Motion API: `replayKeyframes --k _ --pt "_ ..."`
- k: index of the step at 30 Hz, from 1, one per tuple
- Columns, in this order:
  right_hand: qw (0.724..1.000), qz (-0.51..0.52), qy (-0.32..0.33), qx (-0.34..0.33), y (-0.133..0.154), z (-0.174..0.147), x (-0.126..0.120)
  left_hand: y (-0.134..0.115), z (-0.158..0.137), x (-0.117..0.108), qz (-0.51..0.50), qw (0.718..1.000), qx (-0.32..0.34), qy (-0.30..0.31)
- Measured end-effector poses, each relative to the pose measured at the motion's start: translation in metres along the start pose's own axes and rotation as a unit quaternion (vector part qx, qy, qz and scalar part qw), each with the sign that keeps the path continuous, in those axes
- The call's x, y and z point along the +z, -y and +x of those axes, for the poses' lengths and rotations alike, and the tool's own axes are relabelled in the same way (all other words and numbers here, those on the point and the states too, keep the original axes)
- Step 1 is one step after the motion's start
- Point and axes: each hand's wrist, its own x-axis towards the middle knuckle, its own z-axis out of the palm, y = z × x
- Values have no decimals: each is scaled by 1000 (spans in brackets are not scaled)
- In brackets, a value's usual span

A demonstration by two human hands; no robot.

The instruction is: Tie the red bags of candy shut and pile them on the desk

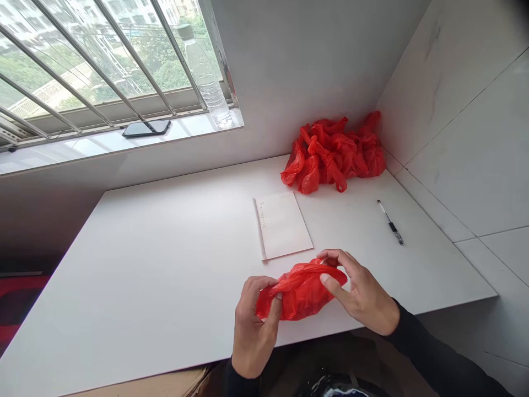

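A red plastic bag [303, 295], thin and crumpled, is stretched sideways between my two hands near the table's front edge. My left hand [256, 325] pinches its left end, thumb in front and fingers behind. At the other end my right hand [357, 292] grips the bag between thumb and fingers. Just beyond the bag lies a white notepad [285, 226] with a strip along its left side and small print. Both hands are apart from the notepad.
Several knotted red plastic bags [330, 157] are heaped in the table's back right corner. A black-gripped pen [390, 223] lies at the right of the white table [144, 275]. On the windowsill are a phone [146, 128] and a clear water bottle [206, 80].
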Motion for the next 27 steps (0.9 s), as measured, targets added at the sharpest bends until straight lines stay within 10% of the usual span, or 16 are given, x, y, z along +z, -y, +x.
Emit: replayKeyframes --k 14,19,24,27 --pt "991 119 -35 41 0 -11 -15 -22 3 -1 -85 976 -131 -151" --pt "996 91 -13 4 12 -25 -22 -39 -7 -7 57 973 -83 -208" --pt "967 50 -148 -200 44 -39 -24 -47 -17 -12 98 968 -90 -213" --pt "937 -6 -49 -347 69 -29 -13 -47 -18 -11 26 974 -135 -183"
